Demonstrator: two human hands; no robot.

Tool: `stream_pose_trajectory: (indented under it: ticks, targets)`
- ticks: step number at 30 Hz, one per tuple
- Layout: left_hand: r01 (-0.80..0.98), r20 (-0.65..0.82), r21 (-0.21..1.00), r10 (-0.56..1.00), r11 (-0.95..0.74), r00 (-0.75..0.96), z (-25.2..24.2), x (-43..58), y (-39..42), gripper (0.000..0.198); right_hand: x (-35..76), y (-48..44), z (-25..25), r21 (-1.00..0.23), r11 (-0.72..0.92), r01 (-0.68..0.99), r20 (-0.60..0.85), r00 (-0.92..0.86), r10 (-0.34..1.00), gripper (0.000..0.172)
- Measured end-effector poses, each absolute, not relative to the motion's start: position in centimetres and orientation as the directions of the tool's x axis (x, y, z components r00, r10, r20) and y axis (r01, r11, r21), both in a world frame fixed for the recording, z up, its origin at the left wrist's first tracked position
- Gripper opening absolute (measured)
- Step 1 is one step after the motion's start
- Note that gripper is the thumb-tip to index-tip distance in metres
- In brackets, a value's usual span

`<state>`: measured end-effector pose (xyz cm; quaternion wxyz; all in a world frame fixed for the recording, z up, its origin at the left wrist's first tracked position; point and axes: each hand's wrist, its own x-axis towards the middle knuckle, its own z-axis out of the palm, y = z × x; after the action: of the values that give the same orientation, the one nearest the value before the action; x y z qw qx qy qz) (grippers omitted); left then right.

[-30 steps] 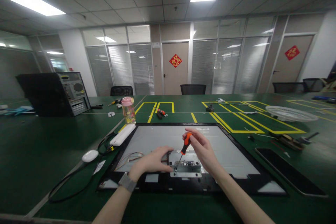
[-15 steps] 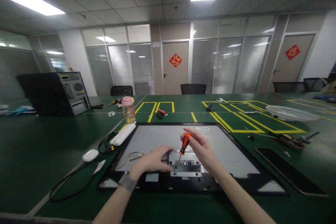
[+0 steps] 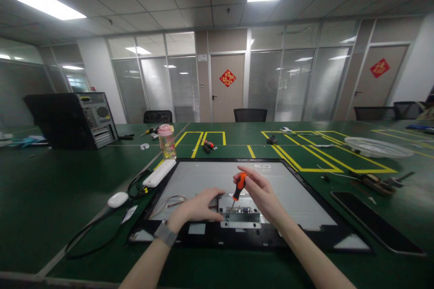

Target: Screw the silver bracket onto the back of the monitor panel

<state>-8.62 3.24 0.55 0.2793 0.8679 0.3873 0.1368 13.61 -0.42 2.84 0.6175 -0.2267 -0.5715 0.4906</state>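
My right hand [image 3: 262, 189] grips an orange and black screwdriver [image 3: 240, 185] between its fingertips. The screwdriver is tilted, its shaft running down to the lower left part of a silver metal bracket [image 3: 246, 224]. Thumb and fingers of my left hand [image 3: 200, 205] hold the bracket at its left edge; part of that edge is hidden by the hand. Ports and a circuit board show inside the bracket. It sits on the back of a flat display panel [image 3: 288, 189], grey with a black frame. Thin wires [image 3: 166, 203] lie on the panel beside my left hand.
Left of the panel are a white power strip [image 3: 159, 174], a white mouse-shaped object [image 3: 117, 199], black cables and a pink-lidded bottle [image 3: 167, 142]. A computer case [image 3: 68, 119] stands farther left. To the right lie a phone-like black slab [image 3: 376, 221] and a white round frame [image 3: 378, 146].
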Motion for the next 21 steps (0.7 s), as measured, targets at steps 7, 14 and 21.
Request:
stream_pose_trajectory:
  ticks: [7, 14, 21]
  targets:
    - [0.602, 0.019, 0.584, 0.75, -0.545, 0.661, 0.41, -8.71, 3.38, 0.077, 13.56, -0.21, 2.56, -0.829, 0.454, -0.327, 0.504, -0.085, 0.86, 0.023]
    - [0.596, 0.029, 0.581, 0.745, -0.555, 0.666, -0.12, -8.74, 3.64, 0.077, 13.52, -0.34, 2.89, -0.812, 0.469, -0.348, 0.529, -0.095, 0.843, 0.016]
    - [0.6, 0.022, 0.585, 0.75, -0.546, 0.661, 0.17, -8.71, 3.48, 0.076, 13.33, -0.72, 3.34, -0.828, 0.422, -0.369, 0.495, -0.128, 0.86, 0.029]
